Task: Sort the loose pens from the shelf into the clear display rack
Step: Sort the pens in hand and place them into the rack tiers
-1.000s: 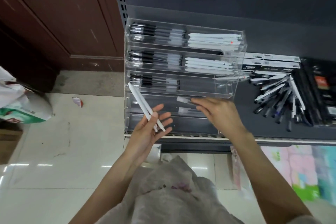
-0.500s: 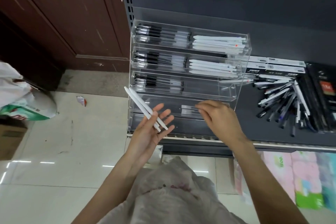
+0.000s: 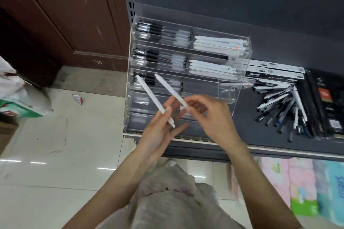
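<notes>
From the head view we see the left grip [image 3: 160, 134] palm up before the clear display rack [image 3: 243, 55], its thumb pressing the first white pen [image 3: 149, 96] against nearly straight fingers. The right grip [image 3: 214, 119] pinches the lower end of the second white pen [image 3: 168, 89], which tilts up-left beside the first. Loose pens [image 3: 279, 109] lie heaped on the dark shelf [image 3: 245, 128], right of the rack.

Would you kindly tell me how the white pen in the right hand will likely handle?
Probably stiff: the pen is straight though the right hand pinches only one end. Likely light, held by fingertips. Its round, smooth barrel may roll.
</notes>
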`<state>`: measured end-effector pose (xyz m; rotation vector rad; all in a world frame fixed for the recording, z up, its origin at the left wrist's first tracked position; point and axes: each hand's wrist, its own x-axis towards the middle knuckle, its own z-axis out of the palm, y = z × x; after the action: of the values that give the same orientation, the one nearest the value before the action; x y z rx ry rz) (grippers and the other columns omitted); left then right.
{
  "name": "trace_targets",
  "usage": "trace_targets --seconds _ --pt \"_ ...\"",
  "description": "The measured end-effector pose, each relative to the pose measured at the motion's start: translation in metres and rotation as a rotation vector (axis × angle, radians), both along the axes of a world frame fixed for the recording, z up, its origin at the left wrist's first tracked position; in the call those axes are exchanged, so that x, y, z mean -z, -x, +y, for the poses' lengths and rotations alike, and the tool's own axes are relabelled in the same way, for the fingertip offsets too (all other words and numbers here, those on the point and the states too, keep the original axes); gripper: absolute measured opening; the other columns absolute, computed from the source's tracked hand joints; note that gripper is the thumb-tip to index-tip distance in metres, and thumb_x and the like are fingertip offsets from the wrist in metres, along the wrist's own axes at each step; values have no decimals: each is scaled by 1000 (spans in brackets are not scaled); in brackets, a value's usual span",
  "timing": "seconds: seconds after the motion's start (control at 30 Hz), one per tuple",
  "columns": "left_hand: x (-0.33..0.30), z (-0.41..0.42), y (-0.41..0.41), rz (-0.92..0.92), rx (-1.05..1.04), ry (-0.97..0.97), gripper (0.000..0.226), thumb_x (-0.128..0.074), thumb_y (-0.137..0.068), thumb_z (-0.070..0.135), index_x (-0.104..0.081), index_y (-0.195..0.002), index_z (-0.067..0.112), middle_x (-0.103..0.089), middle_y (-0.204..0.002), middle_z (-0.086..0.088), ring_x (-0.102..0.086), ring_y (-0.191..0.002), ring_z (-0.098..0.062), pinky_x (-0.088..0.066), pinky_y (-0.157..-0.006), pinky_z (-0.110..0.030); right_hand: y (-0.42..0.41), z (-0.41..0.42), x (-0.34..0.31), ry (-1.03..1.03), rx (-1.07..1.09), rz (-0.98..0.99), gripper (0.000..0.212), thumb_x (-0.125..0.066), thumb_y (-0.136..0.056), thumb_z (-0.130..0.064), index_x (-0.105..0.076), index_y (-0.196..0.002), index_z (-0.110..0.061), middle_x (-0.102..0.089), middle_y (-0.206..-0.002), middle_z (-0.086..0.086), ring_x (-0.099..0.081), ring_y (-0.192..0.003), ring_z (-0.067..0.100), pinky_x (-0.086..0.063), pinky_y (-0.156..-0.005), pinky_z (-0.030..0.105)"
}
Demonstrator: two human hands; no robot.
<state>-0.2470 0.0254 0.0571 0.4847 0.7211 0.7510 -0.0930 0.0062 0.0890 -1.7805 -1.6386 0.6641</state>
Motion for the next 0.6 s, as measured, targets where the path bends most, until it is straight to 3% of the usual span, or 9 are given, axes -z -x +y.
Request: trace_targets --seconds 0.07,0.17,0.3,0.4,0.6 --pt "2 0 -2 103 3 -39 36 -41 -95 33 -57 -127 29 -63 -125 6 -58 -117 -15 -52 -91 -34 -39 4 -3 -114 54 -270 20 -71 -82 -13 -70 -101 -20 -70 -87 -5 -63 -74 7 -56 -66 28" --pt "4 2 -1 229 6 -74 32 -39 -97 34 -64 -116 30 -63 -94 8 -56 -92 -10 -47 -81 -23 -86 12 -7 -156 22 -680 18 -73 -79 -10 -72 -96 -17 -70 -88 2 -66 -77 24 -54 -60 34" --pt "6 4 -3 262 -40 -54 35 -50 -88 36 -69 -111 19 -45 -74 6 -47 -68 -5 -45 -66 -17 -108 30 -4 -55 -165 -968 22 -75 -74 -5 -72 -90 -19 -67 -82 0 -64 -83 23 -52 -51 31" --pt "7 5 -8 279 -66 -79 34 -53 -86 34 -69 -110 15 -46 -73 4 -50 -65 -4 -46 -64 -16 -105 41 7 96 -297 -1021 25 -62 -86 -9 -66 -102 -27 -65 -93 -6 -61 -93 19 -52 -64 31" --pt "5 9 -17 286 -79 -102 35 -53 -86 33 -68 -111 14 -48 -73 4 -48 -65 -5 -44 -62 -17 -105 49 17 299 -353 -809 51 -46 -87 6 -62 -120 -29 -64 -114 -2 -59 -103 23 -44 -79 32"
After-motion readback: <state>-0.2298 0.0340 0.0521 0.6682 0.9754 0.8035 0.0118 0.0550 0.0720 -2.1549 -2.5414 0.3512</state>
